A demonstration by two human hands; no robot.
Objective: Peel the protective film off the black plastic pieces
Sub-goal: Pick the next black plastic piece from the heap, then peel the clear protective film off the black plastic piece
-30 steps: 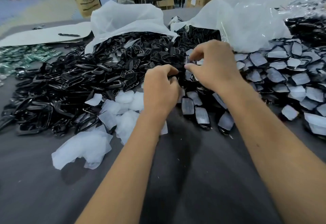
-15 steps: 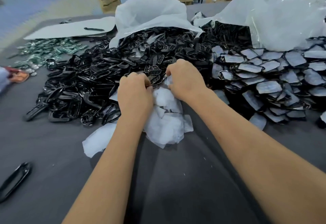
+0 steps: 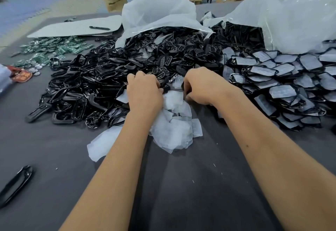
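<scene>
Green circuit boards (image 3: 54, 47) lie far left, a black pen (image 3: 99, 28) on a grey sheet (image 3: 72, 28) behind them.

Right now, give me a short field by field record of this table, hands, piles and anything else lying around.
left hand: curled, gripping a black piece
right hand: curled; its contents hidden
peeled film: loose heap below the hands
bare black pieces: pile on the left
filmed pieces: stacked on the right
plastic bags: two, open, behind the piles
green circuit boards: far left
table: grey
</scene>
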